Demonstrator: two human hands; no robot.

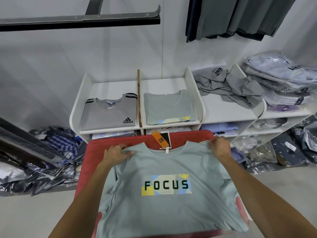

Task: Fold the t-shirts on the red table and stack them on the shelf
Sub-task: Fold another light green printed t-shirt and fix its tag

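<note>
I have the sage-green cotton t-shirt with the "FOCUS" print (164, 194) spread face up on the red surface (96, 148), its collar at the far edge, just short of the white compartmented shelf (193, 93). My left hand (115, 153) pinches the fabric at the shoulder left of the collar, and my right hand (220, 146) pinches the other shoulder; both have fingers curled on cloth, neither is free.

I judge this shirt light, limp and easily wrinkled. It will sag wherever unsupported and drag on the surface rather than slide cleanly, so the 2 shoulder seams look like the best holds, since they keep the collar line taut. The orange hang tag (158, 139) and white label (166, 139) lie loose beyond the collar and could catch in a fold.

On the shelf, 1 folded green t-shirt (169, 108) of matching print sits in the compartment directly beyond the collar, with a folded grey Adidas t-shirt (109, 114) in the compartment to its left and a crumpled grey garment (226, 86) to its right.
</note>
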